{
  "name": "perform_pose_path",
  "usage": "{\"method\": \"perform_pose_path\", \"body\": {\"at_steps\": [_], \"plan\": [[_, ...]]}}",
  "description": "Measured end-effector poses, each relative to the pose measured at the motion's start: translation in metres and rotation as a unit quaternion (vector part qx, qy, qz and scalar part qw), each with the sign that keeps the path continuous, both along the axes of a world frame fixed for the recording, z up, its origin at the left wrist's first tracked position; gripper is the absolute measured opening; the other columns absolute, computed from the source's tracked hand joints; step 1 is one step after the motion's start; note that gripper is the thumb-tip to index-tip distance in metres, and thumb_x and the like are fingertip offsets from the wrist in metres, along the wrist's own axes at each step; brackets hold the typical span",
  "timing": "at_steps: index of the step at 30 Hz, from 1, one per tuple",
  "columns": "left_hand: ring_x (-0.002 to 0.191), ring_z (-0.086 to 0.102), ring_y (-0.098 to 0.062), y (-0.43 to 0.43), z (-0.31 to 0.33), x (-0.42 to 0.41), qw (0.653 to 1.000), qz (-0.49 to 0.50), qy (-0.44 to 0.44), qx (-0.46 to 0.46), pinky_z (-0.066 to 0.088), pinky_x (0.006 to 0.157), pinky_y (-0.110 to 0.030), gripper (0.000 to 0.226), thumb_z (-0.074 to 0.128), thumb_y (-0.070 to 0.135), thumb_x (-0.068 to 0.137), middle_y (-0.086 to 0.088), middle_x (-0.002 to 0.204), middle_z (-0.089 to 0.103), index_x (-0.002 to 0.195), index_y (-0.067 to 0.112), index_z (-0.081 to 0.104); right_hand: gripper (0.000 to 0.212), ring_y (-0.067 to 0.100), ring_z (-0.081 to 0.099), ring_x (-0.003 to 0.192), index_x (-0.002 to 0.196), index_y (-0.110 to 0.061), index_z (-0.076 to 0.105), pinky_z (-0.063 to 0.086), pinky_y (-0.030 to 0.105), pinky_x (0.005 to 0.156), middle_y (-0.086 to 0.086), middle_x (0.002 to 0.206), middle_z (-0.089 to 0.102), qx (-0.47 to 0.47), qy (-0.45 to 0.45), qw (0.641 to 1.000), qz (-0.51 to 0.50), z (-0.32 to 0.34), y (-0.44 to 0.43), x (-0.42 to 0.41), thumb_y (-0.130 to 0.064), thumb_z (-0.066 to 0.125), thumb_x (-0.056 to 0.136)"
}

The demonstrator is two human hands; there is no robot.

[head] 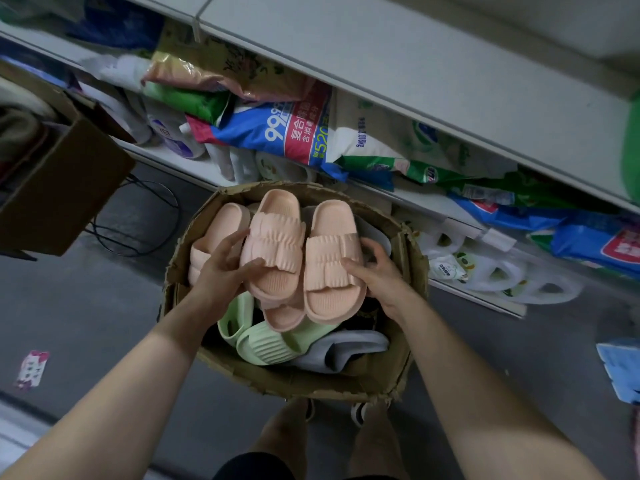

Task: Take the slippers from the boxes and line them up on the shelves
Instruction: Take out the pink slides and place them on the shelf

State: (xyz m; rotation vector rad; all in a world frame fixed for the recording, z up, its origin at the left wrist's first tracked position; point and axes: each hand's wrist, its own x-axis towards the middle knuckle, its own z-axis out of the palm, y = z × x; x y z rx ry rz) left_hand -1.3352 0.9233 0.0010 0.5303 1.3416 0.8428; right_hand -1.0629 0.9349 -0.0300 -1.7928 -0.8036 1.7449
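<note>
An open cardboard box (408, 344) stands on the floor below me, full of slippers. My left hand (221, 271) grips a peach slipper (273, 244) by its ribbed strap, with another peach slipper stacked under it. My right hand (381, 271) grips a second peach slipper (332, 258) at its right edge. A third peach slipper (214, 233) lies at the box's left side. Green slippers (259, 341) and a grey slipper (346, 348) lie lower in the box.
White shelves (415, 81) run diagonally above the box. The low shelf holds detergent bags (298, 133) and white slippers (485, 271). A brown box (69, 188) sits at the left, with black cable (145, 216) on the grey floor. My legs are under the box.
</note>
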Motion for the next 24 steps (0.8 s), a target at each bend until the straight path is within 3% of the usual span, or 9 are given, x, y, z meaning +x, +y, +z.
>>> {"method": "perform_pose_path", "body": {"at_steps": [4,7,10,13,16,21,22,24], "plan": [[0.092,0.067,-0.018,0.005,0.023,0.019,0.998,-0.025,0.015,0.06,0.059,0.077,-0.035,0.053,0.061,-0.003,0.086,-0.012,0.11,0.068,0.129,0.027,0.052,0.059,0.02,0.067,0.105,0.135,-0.037,0.042,0.054,0.045,0.093,0.006,0.121,0.066,0.071,0.012,0.997,-0.037,0.036,0.001,0.025,-0.024,0.074,0.086],[0.094,0.066,-0.012,0.019,0.043,0.044,0.993,-0.046,0.016,0.11,0.056,0.079,-0.032,0.054,0.059,-0.003,0.087,0.003,0.101,0.072,0.133,0.023,0.051,0.055,0.015,0.066,0.109,0.13,-0.043,0.046,0.056,0.036,0.087,0.001,0.125,0.064,0.118,0.011,0.992,-0.041,0.07,0.003,0.057,-0.022,0.072,0.087],[0.109,0.064,-0.026,0.037,0.064,0.075,0.986,-0.08,0.008,0.144,0.057,0.081,-0.037,0.056,0.065,0.006,0.083,-0.008,0.116,0.068,0.134,0.024,0.051,0.051,0.015,0.065,0.108,0.126,-0.048,0.048,0.057,0.031,0.077,0.0,0.126,0.064,0.153,-0.011,0.988,-0.035,0.102,0.003,0.097,-0.027,0.072,0.087],[0.114,0.059,-0.034,0.058,0.081,0.119,0.981,-0.097,-0.013,0.168,0.051,0.092,-0.046,0.062,0.066,0.012,0.078,-0.016,0.124,0.062,0.137,0.024,0.049,0.056,0.019,0.068,0.098,0.136,-0.036,0.046,0.055,0.032,0.073,0.009,0.117,0.067,0.19,-0.031,0.978,-0.08,0.126,0.005,0.142,-0.024,0.071,0.087],[0.103,0.06,-0.032,0.083,0.094,0.168,0.974,-0.125,-0.015,0.19,0.055,0.084,-0.037,0.06,0.065,0.01,0.081,-0.021,0.116,0.063,0.136,0.026,0.048,0.052,0.018,0.068,0.093,0.137,-0.025,0.048,0.056,0.035,0.076,0.013,0.113,0.069,0.221,-0.052,0.963,-0.146,0.146,0.018,0.188,-0.014,0.068,0.09],[0.077,0.064,-0.018,0.129,0.1,0.242,0.969,-0.134,0.003,0.209,0.054,0.063,-0.028,0.055,0.064,0.003,0.086,-0.019,0.099,0.066,0.135,0.025,0.05,0.049,0.018,0.071,0.088,0.134,-0.029,0.048,0.057,0.032,0.066,0.008,0.111,0.069,0.213,-0.095,0.953,-0.194,0.16,0.059,0.26,-0.023,0.069,0.09],[0.072,0.063,-0.013,0.137,0.099,0.255,0.968,-0.134,0.009,0.211,0.053,0.06,-0.026,0.055,0.065,0.002,0.086,-0.017,0.094,0.066,0.134,0.025,0.051,0.051,0.021,0.07,0.092,0.135,-0.028,0.047,0.059,0.036,0.071,0.006,0.112,0.067,0.206,-0.104,0.953,-0.198,0.159,0.069,0.272,-0.025,0.07,0.09],[0.075,0.063,-0.015,0.152,0.097,0.277,0.967,-0.14,0.016,0.213,0.053,0.068,-0.029,0.054,0.067,0.004,0.086,-0.015,0.092,0.066,0.132,0.027,0.053,0.055,0.023,0.069,0.098,0.138,-0.028,0.045,0.058,0.045,0.084,-0.001,0.109,0.065,0.191,-0.12,0.955,-0.193,0.157,0.087,0.289,-0.028,0.07,0.089]]}}
